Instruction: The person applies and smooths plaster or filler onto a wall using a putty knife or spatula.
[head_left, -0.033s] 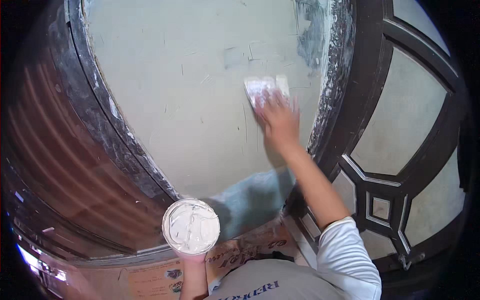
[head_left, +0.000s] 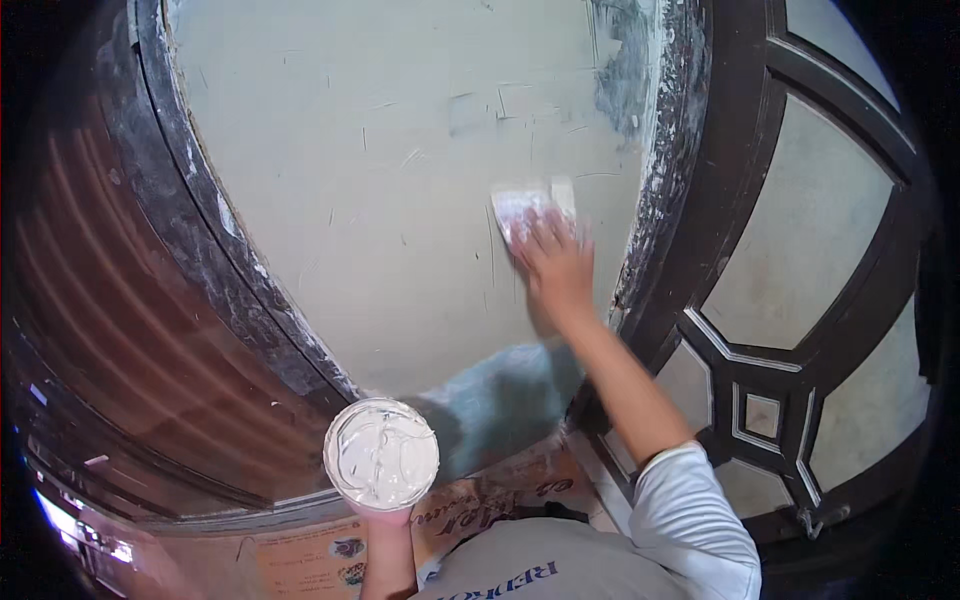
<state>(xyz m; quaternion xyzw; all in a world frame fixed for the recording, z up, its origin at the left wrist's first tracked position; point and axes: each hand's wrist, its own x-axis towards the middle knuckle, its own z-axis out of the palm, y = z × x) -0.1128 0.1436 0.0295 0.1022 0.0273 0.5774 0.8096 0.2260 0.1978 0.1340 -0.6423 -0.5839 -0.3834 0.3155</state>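
Observation:
A wide putty knife (head_left: pixel 520 199) lies against the pale, smeared wall panel (head_left: pixel 330 170). My right hand (head_left: pixel 556 262) holds it, fingers spread over the back of its blade and slightly blurred. From below, my left hand (head_left: pixel 385 516) supports a round tub (head_left: pixel 337 485); most of that hand is hidden under it. Thick white putty (head_left: pixel 385 455) with ridges across its top fills the tub. Fine scratches and lines mark the panel around the blade. Lower down, a bluish bare patch (head_left: pixel 505 395) shows.
A dark frame smeared with white (head_left: pixel 240 240) borders the panel on the left, with reddish-brown rippled glass (head_left: pixel 140 290) beyond. At right stands a dark panelled door (head_left: pixel 740 200) with pale insets. Printed sheets (head_left: pixel 310 565) cover the floor below.
My right hand and the putty knife have slid down the panel a short way. The tub in my left hand has hardly moved.

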